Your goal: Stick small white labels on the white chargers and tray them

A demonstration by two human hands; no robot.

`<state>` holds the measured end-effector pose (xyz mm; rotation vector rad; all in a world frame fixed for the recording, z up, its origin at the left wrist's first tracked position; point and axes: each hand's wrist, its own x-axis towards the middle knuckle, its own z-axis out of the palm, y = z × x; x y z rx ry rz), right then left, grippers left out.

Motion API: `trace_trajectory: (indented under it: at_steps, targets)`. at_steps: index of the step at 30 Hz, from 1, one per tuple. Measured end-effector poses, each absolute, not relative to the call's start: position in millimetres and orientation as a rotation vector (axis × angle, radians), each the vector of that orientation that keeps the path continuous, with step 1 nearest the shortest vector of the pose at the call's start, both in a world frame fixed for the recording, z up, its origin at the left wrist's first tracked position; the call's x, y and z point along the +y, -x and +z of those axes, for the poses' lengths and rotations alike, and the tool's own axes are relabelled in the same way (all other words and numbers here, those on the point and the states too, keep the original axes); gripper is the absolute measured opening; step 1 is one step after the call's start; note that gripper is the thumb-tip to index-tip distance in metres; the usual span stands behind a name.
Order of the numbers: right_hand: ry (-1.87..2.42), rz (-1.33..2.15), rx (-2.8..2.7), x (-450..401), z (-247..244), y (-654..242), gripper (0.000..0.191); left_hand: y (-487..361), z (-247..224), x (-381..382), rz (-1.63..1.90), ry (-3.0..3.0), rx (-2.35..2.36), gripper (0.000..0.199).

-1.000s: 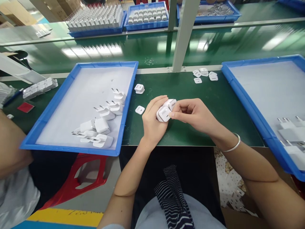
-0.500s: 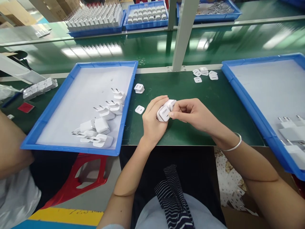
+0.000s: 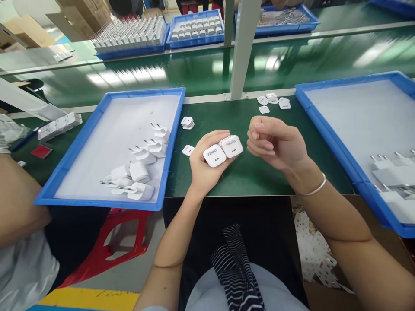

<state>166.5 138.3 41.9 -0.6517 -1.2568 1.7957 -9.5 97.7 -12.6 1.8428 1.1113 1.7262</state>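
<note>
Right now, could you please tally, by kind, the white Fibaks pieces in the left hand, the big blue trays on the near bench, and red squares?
White Fibaks pieces: 2
Big blue trays: 2
Red square: 1
Total: 5

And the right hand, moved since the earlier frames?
Yes: the right hand has moved right, off the chargers and nearer the right-hand blue tray.

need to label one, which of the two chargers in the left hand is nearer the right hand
The upper-right charger in the left hand; the other charger sits lower left, farther from the right hand.
</note>
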Motion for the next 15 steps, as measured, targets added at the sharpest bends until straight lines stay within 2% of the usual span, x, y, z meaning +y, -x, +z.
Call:
trace_trajectory:
  at_steps: [4, 9, 12, 15]
  targets:
    - [0.693, 1.672, -1.220, 140, 41, -163, 0.027, 10, -11, 97, 1.721, -1.872, 1.071, 0.031]
    - [0.740, 1.742, -1.120, 143, 41, -163, 0.025, 7, -15, 97, 1.626, -1.774, 1.001, 0.035]
    - [0.756, 1.802, -1.050, 147, 39, -166, 0.023, 14, -6, 88, 1.612, -1.790, 1.122, 0.036]
    - [0.763, 1.899, -0.984, 150, 36, -168, 0.024, 41, 17, 63, 1.527, -2.054, 1.345, 0.037]
